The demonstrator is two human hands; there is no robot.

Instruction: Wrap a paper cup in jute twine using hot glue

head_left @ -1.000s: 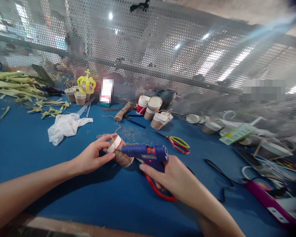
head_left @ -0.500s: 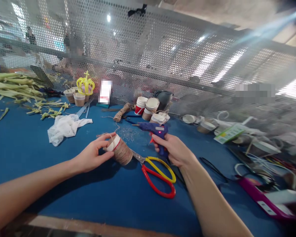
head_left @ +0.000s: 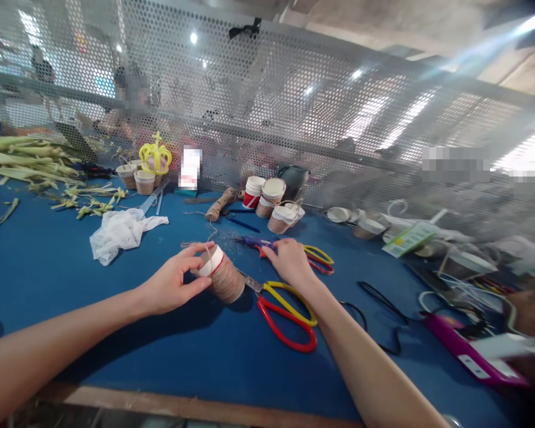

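My left hand (head_left: 173,279) is closed on the rim of a small paper cup (head_left: 226,274) wrapped in brown twine. The cup tilts, its white top band towards my fingers, and a loose twine end shows there. My right hand (head_left: 290,261) is over a blue hot glue gun (head_left: 253,241), fingers wrapped on its body low at the tabletop. Its nozzle points left and its handle is mostly hidden. Large scissors (head_left: 289,318) with one red and one yellow handle lie between my hands, blades beside the cup. A second red-and-yellow pair (head_left: 321,255) shows behind my right hand.
Further back lie a twine bundle (head_left: 220,203), several wrapped cups (head_left: 282,217) and a white cloth (head_left: 118,235). Green leaf strips (head_left: 22,157) lie at left. On the right are a purple power strip (head_left: 455,345) and black cable (head_left: 386,306). A perforated metal screen (head_left: 258,137) stands behind.
My right hand has lowered the glue gun to the tabletop and turned over it, uncovering the second scissors' handles. My left hand still holds the cup, almost unmoved.
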